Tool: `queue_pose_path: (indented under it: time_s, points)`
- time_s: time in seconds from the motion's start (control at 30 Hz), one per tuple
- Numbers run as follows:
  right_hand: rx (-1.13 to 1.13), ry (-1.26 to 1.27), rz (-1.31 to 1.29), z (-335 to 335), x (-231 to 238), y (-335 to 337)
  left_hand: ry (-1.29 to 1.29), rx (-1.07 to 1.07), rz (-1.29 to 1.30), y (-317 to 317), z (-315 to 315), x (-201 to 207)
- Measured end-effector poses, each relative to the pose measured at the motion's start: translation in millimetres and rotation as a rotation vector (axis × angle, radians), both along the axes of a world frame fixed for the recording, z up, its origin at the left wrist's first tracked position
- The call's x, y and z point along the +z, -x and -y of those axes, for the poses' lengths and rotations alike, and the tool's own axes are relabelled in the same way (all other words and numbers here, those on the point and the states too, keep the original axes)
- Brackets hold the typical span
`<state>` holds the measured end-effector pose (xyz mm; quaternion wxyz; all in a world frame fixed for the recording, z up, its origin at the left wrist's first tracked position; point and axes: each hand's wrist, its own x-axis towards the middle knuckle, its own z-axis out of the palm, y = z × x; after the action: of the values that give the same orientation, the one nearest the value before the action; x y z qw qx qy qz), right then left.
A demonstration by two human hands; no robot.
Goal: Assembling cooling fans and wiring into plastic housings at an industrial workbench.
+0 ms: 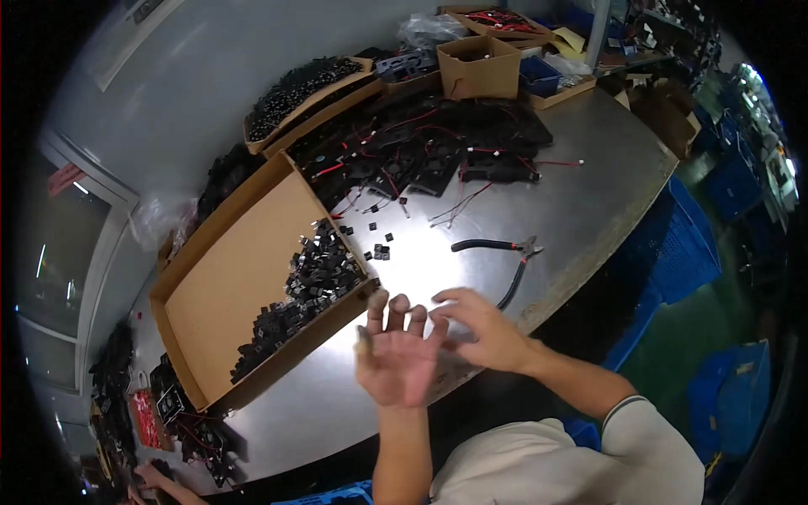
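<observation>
My left hand [397, 364] is turned palm up above the table's near edge, fingers apart and slightly bent, the palm bare. A dark patch shows at its thumb; what it is I cannot make out. Close by on the right, my right hand [481, 330] reaches toward the left hand's fingers, its own fingers bent and parted. Whether the two hands touch is unclear. Pliers [515, 249] with black handles lie spread on the table beyond my right hand. Left of my hands stands a shallow cardboard box [244, 231], with a heap of small black parts [316, 273] along its near right side.
Loose black parts [380, 252] lie beside the box on the metal table [606, 168]. Black fan-like units [438, 164] with red wires cover the back. Cartons [480, 67] stand behind them. Blue crates [686, 244] are at the right. Another person's hand [156, 478] shows at lower left.
</observation>
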<state>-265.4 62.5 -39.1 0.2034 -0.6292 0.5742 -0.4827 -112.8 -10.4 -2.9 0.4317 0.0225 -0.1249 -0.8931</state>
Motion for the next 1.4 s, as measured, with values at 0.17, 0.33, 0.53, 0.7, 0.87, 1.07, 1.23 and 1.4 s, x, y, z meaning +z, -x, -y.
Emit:
queue_pose_path:
  time_s: [0.17,0.33,0.53,0.7,0.87,1.07,1.23,1.4]
  points:
    - [0.127,-0.289,0.001,3,25,55,1.074,0.286,1.108,-42,-36,-14]
    - [-0.425,0.073,-0.435,67,47,197,1.445,-0.308,1.435,-108,-114,-28]
    - [-0.628,-0.405,-0.669,90,29,263,1.117,-0.651,1.39,-139,-146,-59]
    - [-0.672,-0.214,-0.618,92,20,263,1.053,-0.485,1.261,-113,-154,-74]
    - [-0.769,0.147,-0.402,77,45,268,1.081,-0.314,1.289,-93,-165,-73]
    - [-0.371,0.436,-0.11,20,71,150,0.996,-0.181,1.113,-95,-135,-66]
    - [0.024,0.491,-0.275,-7,50,12,0.215,0.052,0.546,-75,-72,-33]
    - [0.303,0.206,-0.086,-10,29,-43,0.045,0.195,0.326,-89,-58,-30]
